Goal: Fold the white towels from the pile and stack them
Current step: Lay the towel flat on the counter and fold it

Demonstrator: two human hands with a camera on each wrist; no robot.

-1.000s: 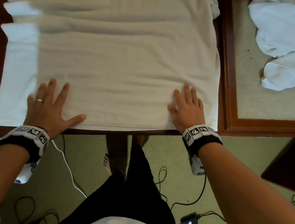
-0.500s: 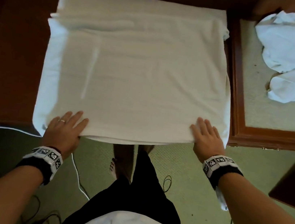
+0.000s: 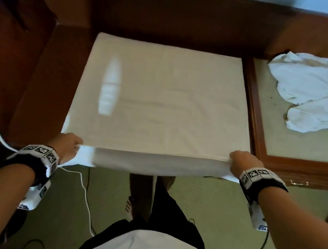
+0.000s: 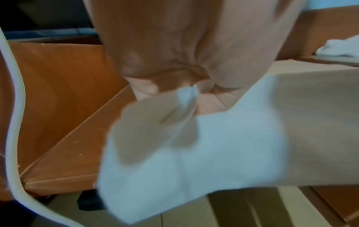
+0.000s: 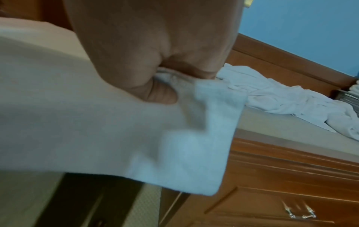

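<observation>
Both hands' grip (image 3: 67,144) (image 3: 242,163) at towel (image 3: 162,103) corners

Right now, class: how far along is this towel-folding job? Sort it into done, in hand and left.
Done: no finished stack shows; one towel lies spread flat on the wooden table. In hand: the left hand and right hand each pinch a near corner. Left: folding it, then the crumpled pile at right.

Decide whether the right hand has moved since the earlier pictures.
Yes. The right hand left the towel's top and now pinches its near corner at the table's front edge.
</observation>
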